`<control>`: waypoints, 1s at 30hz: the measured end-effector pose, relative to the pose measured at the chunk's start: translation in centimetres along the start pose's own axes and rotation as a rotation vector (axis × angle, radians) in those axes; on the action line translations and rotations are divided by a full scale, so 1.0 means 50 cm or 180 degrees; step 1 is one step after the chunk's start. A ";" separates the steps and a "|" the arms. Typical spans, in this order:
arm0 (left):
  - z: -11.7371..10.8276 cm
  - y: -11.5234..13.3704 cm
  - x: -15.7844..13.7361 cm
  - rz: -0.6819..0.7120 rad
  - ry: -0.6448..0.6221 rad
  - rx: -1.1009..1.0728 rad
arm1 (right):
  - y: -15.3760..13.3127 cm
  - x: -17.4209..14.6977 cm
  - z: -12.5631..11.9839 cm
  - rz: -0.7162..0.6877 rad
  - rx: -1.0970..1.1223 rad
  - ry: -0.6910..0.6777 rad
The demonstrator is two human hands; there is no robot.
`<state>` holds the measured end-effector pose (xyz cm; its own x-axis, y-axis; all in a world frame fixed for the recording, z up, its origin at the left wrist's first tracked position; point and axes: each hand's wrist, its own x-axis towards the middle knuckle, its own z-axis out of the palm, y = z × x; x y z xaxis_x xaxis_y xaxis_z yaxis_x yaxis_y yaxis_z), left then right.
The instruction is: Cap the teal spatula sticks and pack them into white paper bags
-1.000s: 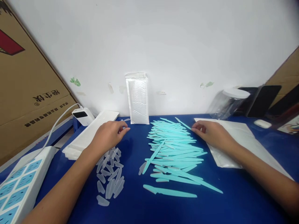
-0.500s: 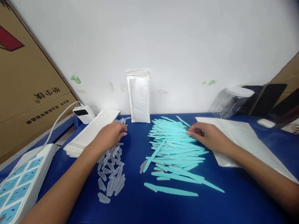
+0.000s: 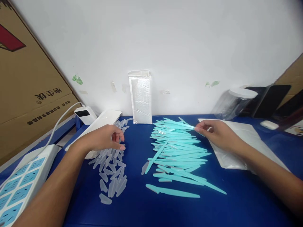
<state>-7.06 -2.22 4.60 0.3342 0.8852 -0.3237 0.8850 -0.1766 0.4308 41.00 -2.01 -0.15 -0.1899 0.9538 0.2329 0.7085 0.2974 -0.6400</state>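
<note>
Turquoise eyebrow razors (image 3: 180, 153) lie in a loose pile on the blue table. My right hand (image 3: 214, 132), at the pile's far right, pinches one razor (image 3: 182, 125) by its handle end, the blade end pointing left over the others. Over on the left, translucent blade caps (image 3: 115, 171) are scattered in a long heap. Just above them hovers my left hand (image 3: 110, 137), fingers curled and thumb apart, with nothing visible between them. One loose cap (image 3: 145, 168) sits beside the razors, and a single razor (image 3: 175, 191) lies nearest me.
A silvery padded envelope (image 3: 141, 97) leans upright on the wall. White packets (image 3: 104, 118) lie behind my left hand, near a power strip (image 3: 26, 179) and a white device (image 3: 85, 115). To the right are a plastic bag (image 3: 233, 154), clear jar (image 3: 236, 102) and phone (image 3: 272, 101).
My right hand has drawn slightly right with a razor pinched in it, lifting it off the pile. My left hand has come nearer and its fingers have parted.
</note>
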 end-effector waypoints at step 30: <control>0.073 0.082 0.030 0.0767 0.0324 -0.0439 | -0.080 -0.023 -0.004 0.0149 0.0882 0.0174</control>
<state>-1.75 -3.18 2.78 0.4890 0.8647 -0.1151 0.7294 -0.3329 0.5976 38.51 -4.31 2.29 -0.1191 0.9652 0.2327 0.5014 0.2607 -0.8250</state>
